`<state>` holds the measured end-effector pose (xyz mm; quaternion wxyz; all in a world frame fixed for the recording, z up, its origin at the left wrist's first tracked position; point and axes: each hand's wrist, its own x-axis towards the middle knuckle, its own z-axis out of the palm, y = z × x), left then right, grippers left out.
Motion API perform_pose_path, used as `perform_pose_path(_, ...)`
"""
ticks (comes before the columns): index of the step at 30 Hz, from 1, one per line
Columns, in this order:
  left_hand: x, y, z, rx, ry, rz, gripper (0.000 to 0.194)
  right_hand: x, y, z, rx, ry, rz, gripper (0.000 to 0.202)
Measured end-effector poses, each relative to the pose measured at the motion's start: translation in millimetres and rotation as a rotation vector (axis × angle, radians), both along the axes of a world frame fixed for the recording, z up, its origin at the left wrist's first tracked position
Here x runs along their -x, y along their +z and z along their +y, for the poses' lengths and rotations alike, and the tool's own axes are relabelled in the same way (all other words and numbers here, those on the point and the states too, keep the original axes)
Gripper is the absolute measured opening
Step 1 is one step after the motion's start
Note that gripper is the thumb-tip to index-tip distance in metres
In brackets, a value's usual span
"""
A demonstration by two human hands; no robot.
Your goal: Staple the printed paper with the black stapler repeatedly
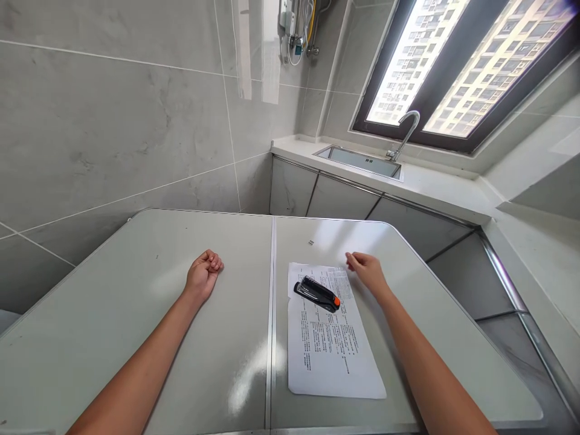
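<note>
A printed sheet of paper (328,344) lies on the right half of a grey folding table (136,314). A black stapler with an orange tip (317,293) rests across the paper's upper part. My right hand (368,270) sits at the paper's top right corner, fingers curled, touching or just beside its edge. My left hand (203,275) rests on the table's left half as a loose fist, holding nothing, well apart from the paper.
A small staple (311,243) lies on the table beyond the paper. Behind the table runs a white counter with a steel sink (360,160) and a curved tap (405,130) under a window. Grey tiled wall stands to the left.
</note>
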<state>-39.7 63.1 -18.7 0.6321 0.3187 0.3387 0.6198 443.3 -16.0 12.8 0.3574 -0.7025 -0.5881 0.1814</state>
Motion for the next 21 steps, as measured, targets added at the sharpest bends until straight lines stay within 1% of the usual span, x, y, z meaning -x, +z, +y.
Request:
perform_pose_path(1, 0, -0.7, 0, 0.002, 0.001, -0.005, 0.025, -11, -9.4, 6, 0.014, -0.095, -0.064, 0.051)
perform_pose_path(3, 0, -2.1, 1, 0.011, 0.007, -0.018, 0.025, -24, -28.1, 13, 0.048, -0.199, -0.222, 0.048)
perform_pose_path(5, 1, -3.2, 2, 0.027, 0.011, -0.04, 0.026, -28, -42.4, 14, 0.062, -0.194, -0.37, 0.044)
perform_pose_path(7, 3, -3.4, 3, 0.052, 0.0, -0.102, 0.029, -26, -50.2, 12, 0.043, -0.127, -0.473, 0.04)
perform_pose_path(9, 6, -2.7, 4, 0.088, -0.014, -0.204, 0.033, -24, -52.4, 10, 0.023, -0.068, -0.512, 0.037)
perform_pose_path(12, 10, -1.0, 5, 0.138, -0.011, -0.332, 0.035, -25, -51.2, 9, 0.031, -0.052, -0.452, 0.04)
perform_pose_path(15, 11, -0.2, 6, 0.163, -0.007, -0.361, 0.034, -29, -50.5, 9, 0.026, -0.051, -0.387, 0.043)
perform_pose_path(21, 9, -0.2, 6, 0.16, -0.009, -0.353, 0.032, -31, -53.6, 9, 0.01, -0.031, -0.399, 0.042)
